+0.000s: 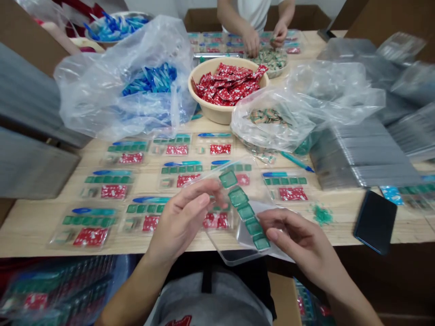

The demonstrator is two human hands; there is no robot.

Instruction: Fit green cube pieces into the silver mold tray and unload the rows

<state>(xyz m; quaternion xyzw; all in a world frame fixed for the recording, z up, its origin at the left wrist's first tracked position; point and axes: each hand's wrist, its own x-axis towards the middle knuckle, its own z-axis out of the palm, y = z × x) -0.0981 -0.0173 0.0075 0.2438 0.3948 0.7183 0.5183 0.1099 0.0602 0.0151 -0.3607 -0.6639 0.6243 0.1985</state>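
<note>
A strip of green translucent squares (246, 212) slants across the middle, above a clear plastic tray (234, 259) near the table's front edge. My right hand (294, 237) pinches the strip's lower right side, thumb and fingers together. My left hand (190, 210) is at the strip's upper left, its fingers curled and partly apart; whether they grip the clear tray's edge is hard to see. Around both hands lie clear packs, such as one at front left (90, 236), each with a blue pen, green squares and a red packet.
A beige bowl of red packets (219, 117), a plastic bag of blue pens (84, 97) and a bag of small striped pieces (292, 136) stand behind. Stacked clear trays (367, 154) and a phone (375, 222) are right. Another person's hands (251, 41) work at the far side.
</note>
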